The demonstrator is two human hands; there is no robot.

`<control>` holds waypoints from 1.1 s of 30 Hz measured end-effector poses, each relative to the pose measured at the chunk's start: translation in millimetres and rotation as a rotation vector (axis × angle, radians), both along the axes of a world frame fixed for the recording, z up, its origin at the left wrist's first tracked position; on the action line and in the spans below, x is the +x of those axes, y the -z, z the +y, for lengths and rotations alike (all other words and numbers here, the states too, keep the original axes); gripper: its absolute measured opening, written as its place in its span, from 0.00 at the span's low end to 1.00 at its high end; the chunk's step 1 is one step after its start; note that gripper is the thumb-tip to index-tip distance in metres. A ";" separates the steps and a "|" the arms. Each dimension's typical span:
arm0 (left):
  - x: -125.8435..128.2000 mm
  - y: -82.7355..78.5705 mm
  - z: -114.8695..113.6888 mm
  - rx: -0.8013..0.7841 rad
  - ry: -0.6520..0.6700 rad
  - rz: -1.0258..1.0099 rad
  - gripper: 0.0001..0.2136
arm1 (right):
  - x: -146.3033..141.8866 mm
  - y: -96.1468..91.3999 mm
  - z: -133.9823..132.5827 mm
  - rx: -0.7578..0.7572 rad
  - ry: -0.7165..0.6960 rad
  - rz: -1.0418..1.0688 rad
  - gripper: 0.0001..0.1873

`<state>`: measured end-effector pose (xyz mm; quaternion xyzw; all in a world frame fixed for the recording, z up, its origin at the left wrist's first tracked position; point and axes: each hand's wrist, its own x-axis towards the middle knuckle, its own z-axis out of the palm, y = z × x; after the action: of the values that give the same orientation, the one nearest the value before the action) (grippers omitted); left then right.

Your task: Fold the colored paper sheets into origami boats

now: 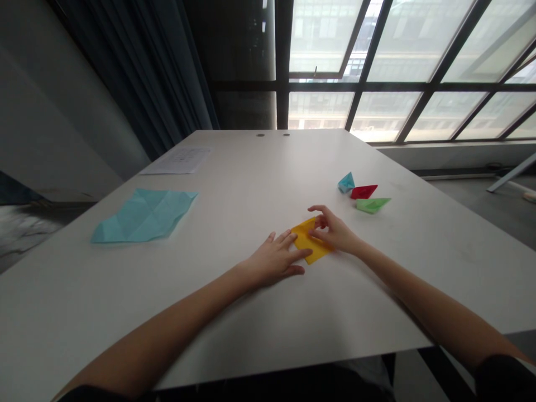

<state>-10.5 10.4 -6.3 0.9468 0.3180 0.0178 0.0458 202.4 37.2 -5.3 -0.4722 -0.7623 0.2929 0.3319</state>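
Observation:
A folded yellow paper (305, 239) lies on the white table (234, 190) in front of me. My left hand (274, 260) rests flat with fingers stretched out, its fingertips pressing the paper's left edge. My right hand (334, 229) sits on the paper's right side, fingers curled and pinching its upper edge. Beyond the right hand stand three small folded paper boats: a blue boat (346, 182), a red boat (363, 191) and a green boat (372, 204).
A large creased light-blue sheet (144, 215) lies at the left of the table. A white printed sheet (180, 160) lies at the far left corner. Dark curtains hang at the left, windows behind the table. The table's near edge runs just below my forearms.

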 end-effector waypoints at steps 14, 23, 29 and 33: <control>3.5 -3.5 6.8 0.091 -0.110 -0.194 0.21 | 0.0 -11.5 -9.8 0.180 -0.380 -0.369 0.13; 3.4 -4.3 7.2 0.058 -0.034 -0.200 0.13 | 0.2 -14.1 -11.5 0.313 -0.415 -0.465 0.12; 1.0 -0.8 8.2 0.057 -0.066 -0.222 0.13 | 4.9 -20.5 -16.3 0.129 -0.347 -0.458 0.16; 1.0 -0.6 8.8 0.059 -0.058 -0.210 0.13 | 10.5 -23.8 -15.4 0.022 -0.409 -0.416 0.17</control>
<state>-9.5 19.2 -5.7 0.9311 0.3381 0.1275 0.0503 212.9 21.8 18.6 -0.3550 -0.8965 0.2424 0.1072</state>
